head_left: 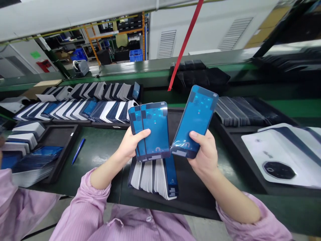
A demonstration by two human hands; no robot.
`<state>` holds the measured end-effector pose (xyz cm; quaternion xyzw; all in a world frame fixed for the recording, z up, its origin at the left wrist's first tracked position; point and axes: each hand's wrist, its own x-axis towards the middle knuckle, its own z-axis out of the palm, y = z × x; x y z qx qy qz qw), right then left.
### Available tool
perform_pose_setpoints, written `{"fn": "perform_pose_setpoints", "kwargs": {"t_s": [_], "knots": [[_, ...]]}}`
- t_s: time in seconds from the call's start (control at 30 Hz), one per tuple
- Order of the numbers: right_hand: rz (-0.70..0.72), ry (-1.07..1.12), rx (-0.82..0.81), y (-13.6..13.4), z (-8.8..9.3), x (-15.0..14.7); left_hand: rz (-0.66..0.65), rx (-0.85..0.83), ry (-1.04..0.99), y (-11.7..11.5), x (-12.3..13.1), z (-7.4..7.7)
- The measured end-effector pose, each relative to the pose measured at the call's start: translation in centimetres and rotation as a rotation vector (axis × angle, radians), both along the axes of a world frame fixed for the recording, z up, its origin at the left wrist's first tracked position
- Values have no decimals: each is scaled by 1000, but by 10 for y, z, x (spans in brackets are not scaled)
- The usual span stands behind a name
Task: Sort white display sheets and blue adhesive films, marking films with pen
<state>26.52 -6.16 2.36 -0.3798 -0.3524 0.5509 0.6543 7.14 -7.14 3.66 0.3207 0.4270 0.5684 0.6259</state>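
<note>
Two overlapping blue-filmed phone panels [155,127] are gripped in my left hand [132,140], its thumb across their front. To their right, my right hand [205,150] holds a single blue-filmed panel [198,110] by its lower end, tilted, with the thumb on the film. The lower corner of that panel comes close to the left ones; whether they touch I cannot tell. Below both hands, a fanned stack of white and dark panels [150,177] rests on a black tray [195,187], with a blue panel [171,175] at its right end.
Rows of panels [107,110] stand at the back left. A blue pen [78,151] lies on the green table [100,144]. At the left, a person's pink sleeve [15,201] shows near another tray [72,134]. White sheets [265,150] lie right; a red strap [185,43] hangs ahead.
</note>
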Motion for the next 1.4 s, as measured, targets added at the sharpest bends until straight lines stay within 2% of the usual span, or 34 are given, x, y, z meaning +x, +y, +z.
{"fn": "perform_pose_setpoints", "kwargs": {"t_s": [0.27,0.47,0.63,0.77,0.83,1.03,1.2,1.3,1.4], "knots": [[25,44,-2,5,9,4,-11,40,8,-1,-2,-2],[198,-66,-52,1,0,-5,-48,92,45,-1,0,-6],[380,-70,-118,7,-6,-10,-64,105,25,-1,1,-4],[289,23,-175,13,-2,-6,0,-18,-89,2,-2,-2],[252,40,-198,14,-2,-4,62,-39,-60,3,-4,-2],[291,-28,-154,7,-4,-7,38,155,83,2,-1,-5],[136,13,-151,12,1,-5,3,170,48,2,-2,-2],[198,39,-162,16,1,-1,-32,150,10,2,-5,0],[299,18,-164,12,-2,-2,44,144,78,3,-5,-3]]}}
